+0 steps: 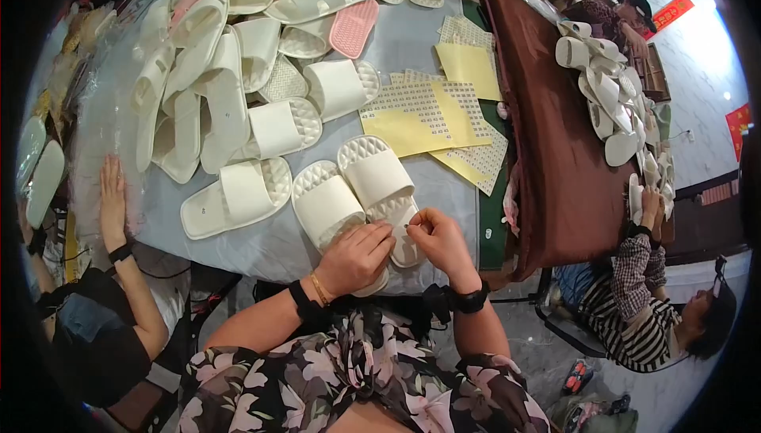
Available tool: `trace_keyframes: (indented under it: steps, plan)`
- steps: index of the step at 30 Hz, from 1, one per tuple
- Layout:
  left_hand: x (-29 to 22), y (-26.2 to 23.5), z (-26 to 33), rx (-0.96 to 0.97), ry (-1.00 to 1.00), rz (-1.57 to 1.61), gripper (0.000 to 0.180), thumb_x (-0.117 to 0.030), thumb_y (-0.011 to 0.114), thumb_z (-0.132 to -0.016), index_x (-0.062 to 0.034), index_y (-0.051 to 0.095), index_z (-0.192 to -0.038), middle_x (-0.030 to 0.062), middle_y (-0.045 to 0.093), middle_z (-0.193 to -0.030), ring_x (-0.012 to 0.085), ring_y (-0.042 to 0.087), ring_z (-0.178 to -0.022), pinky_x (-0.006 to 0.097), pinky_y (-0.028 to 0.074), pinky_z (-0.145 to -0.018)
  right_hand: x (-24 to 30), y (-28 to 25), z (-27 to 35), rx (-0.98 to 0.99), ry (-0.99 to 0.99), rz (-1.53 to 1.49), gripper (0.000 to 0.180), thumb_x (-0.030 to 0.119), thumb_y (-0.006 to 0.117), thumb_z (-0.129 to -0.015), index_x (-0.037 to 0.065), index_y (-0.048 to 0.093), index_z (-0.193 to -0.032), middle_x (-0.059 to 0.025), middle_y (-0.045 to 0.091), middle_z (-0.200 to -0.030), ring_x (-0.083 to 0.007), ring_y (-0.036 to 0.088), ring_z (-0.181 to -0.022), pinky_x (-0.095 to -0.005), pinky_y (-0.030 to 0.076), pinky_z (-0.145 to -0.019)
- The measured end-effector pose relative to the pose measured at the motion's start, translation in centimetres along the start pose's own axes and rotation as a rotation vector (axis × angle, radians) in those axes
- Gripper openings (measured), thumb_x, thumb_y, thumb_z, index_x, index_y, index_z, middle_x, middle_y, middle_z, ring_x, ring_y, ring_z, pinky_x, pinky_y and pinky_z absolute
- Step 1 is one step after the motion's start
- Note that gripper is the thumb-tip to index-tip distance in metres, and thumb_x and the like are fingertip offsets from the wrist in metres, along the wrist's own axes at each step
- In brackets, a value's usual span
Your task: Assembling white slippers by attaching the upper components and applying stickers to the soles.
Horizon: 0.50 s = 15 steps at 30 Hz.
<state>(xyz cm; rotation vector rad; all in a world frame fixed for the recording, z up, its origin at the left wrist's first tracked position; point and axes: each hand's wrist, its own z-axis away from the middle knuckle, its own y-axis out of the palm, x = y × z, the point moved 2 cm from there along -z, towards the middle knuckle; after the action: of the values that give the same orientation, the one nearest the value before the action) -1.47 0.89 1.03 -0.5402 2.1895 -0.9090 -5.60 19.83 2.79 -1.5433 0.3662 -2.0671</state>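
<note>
Two cream slippers lie side by side before me, toes pointing away: a left slipper (328, 205) and a right slipper (376, 173). My left hand (357, 257) rests over the heel of the left one, its fingers curled together by the inner edge of the right one; what they grip, if anything, is hidden. Above the right slipper's heel, my right hand (440, 241) has thumb and forefinger pinched together. A tiny dark speck shows at those fingertips, too small to name. To the left lies another cream slipper (238, 200) with a small label on its heel.
Yellow sticker sheets (412, 120) spread beyond my right hand. A slipper pile (230, 60), mostly cream with some pink, covers the far left. A co-worker's hand (113, 195) lies at the left edge. Right stands a brown-covered table (547, 155) with more slippers and people.
</note>
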Motion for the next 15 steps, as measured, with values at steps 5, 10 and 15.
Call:
trace_keyframes:
  steps: [5, 10, 15]
  plan:
    - [0.1, 0.1, -0.1, -0.014, -0.006, 0.013, 0.026, -0.010, 0.069, -0.081, -0.0024, 0.068, -0.106, 0.0116, 0.065, -0.116, 0.0273, 0.062, -0.111, 0.038, 0.049, -0.095, 1.2, 0.4, -0.5, -0.018, -0.109, 0.131, 0.016, 0.015, 0.066, -0.082, 0.000, 0.065, -0.088, -0.0181, 0.068, -0.076, -0.0324, 0.067, -0.072, -0.0398, 0.052, -0.065]
    - [0.0, 0.1, -0.2, -0.003, 0.007, -0.004, 0.025, -0.010, 0.069, -0.081, -0.0019, 0.068, -0.105, 0.0118, 0.065, -0.115, 0.0272, 0.062, -0.110, 0.038, 0.049, -0.094, -0.4, 1.2, -1.5, -0.091, -0.185, 0.200, 0.019, 0.014, 0.066, -0.083, 0.000, 0.062, -0.094, -0.0162, 0.066, -0.074, -0.0303, 0.064, -0.068, -0.0392, 0.050, -0.062]
    - [0.0, 0.0, -0.3, -0.012, 0.011, 0.014, 0.024, -0.010, 0.069, -0.081, -0.0015, 0.068, -0.103, 0.0121, 0.066, -0.115, 0.0271, 0.062, -0.110, 0.038, 0.049, -0.093, -1.3, 0.9, -2.4, -0.184, -0.057, 0.151, 0.026, 0.017, 0.068, -0.085, 0.000, 0.058, -0.102, -0.0116, 0.061, -0.069, -0.0222, 0.059, -0.058, -0.0360, 0.046, -0.054]
